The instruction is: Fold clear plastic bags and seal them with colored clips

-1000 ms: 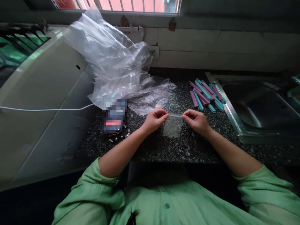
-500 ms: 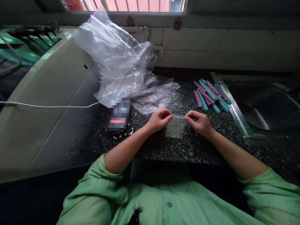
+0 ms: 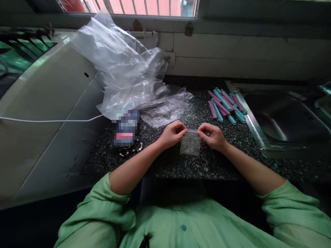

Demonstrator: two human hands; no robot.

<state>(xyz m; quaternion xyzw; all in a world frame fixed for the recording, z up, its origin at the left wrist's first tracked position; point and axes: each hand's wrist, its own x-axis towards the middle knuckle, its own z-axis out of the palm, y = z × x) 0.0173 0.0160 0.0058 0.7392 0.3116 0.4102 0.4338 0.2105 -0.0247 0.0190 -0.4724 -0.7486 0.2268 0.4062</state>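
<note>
In the lower middle of the frame, the person's left hand (image 3: pixel 172 135) and right hand (image 3: pixel 213 136) have drawn closer together along the top edge of a small, clear, square plastic bag (image 3: pixel 190 145); half a second ago a slightly longer stretch of that edge showed between them. The bag has stayed in both hands throughout, so the handling seems to remain at its top edge, though whether that edge is open or sealed cannot be told.

On each hand the thumb and forefinger are closed in a tight pinch, with no gap visible at the tips, one at each upper corner of the bag; the fingers curl round in a loop behind. The bag hangs between them in front of the black-and-white speckled stone desk (image 3: pixel 191 171), its lower edge toward the person.

Farther off, left of centre, small shiny silvery pieces (image 3: pixel 133 150) lie beside a dark rectangular phone (image 3: pixel 126 129) whose screen is blurred. Beyond the right hand sits a pile of flat purple and light-blue plastic clips (image 3: pixel 225 103), near the rim of a metal sink (image 3: pixel 254 137). At upper left, crumpled clear plastic sheeting (image 3: pixel 126 65) rises toward the barred window (image 3: pixel 152 7)
</note>
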